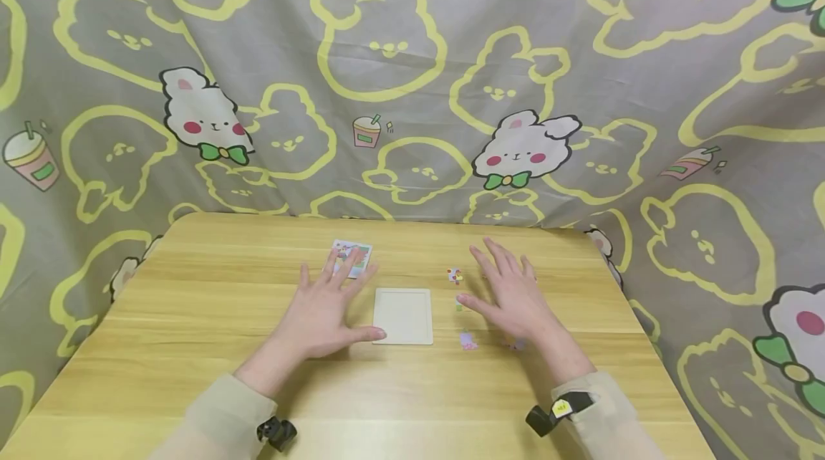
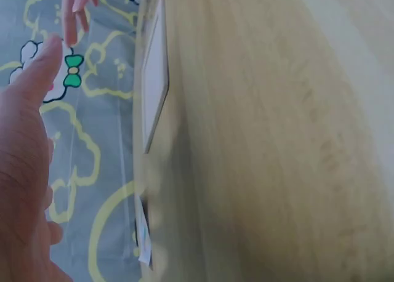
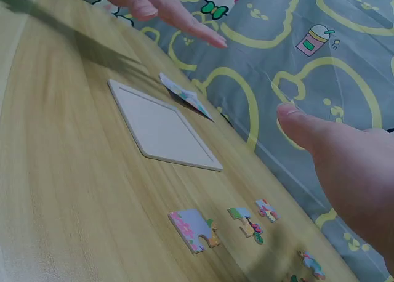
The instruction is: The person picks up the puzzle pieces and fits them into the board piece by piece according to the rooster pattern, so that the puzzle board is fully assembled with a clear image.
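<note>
My left hand (image 1: 325,317) hovers over the table with its fingers spread, holding nothing. Its thumb overlaps the left edge of a white puzzle tray (image 1: 403,317) in the head view, and its fingertips partly cover a picture card (image 1: 361,259). On the right, my right hand (image 1: 512,299) is spread too, in the air above several jigsaw pieces. Among them are a red and yellow piece (image 1: 455,276), a purple piece (image 1: 468,341) and a purple-pink corner piece (image 3: 192,229) in the right wrist view. The right hand hides some pieces in the head view.
The wooden table (image 1: 412,403) carries the tray near its middle, with the card behind it to the left. A grey curtain (image 1: 412,109) with yellow outlines and rabbits hangs along the back and both sides. Each wrist wears a small black camera (image 1: 277,433).
</note>
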Motion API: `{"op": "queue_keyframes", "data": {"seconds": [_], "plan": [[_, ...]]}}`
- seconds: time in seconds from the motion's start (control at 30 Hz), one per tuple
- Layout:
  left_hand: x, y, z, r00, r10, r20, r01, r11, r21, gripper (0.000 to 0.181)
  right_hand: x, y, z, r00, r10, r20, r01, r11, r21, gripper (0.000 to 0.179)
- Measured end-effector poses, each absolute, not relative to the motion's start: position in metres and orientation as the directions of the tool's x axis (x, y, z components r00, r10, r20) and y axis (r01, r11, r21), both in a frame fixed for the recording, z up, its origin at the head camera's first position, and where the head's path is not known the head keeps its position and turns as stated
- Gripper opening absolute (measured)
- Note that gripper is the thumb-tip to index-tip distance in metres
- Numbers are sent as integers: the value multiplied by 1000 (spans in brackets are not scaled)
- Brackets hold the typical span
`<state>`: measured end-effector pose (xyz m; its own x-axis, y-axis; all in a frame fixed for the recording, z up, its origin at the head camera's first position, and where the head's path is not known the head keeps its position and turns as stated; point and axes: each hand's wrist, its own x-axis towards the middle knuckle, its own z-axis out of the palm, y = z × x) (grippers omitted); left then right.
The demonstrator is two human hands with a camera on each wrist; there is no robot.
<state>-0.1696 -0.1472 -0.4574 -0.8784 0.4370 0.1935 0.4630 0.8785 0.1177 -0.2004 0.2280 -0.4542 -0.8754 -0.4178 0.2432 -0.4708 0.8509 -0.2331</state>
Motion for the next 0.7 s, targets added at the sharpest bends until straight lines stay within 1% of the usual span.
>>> {"op": "queue_keyframes", "data": {"seconds": [0.37,0.6,0.7], "plan": [[-165,-141,-468,-871,460,175,482,869,110,116,-208,229,-466,-865,-449,224,-499,819,-284,95],[-164,-136,-472,-875,461,147,480,864,150,113,-213,229,-469,-855,-465,230,-516,805,-291,91],[-163,-134,-473,-880,460,117,474,865,163,112,-216,228,-470,-849,-475,231,-527,797,-296,90]]}}
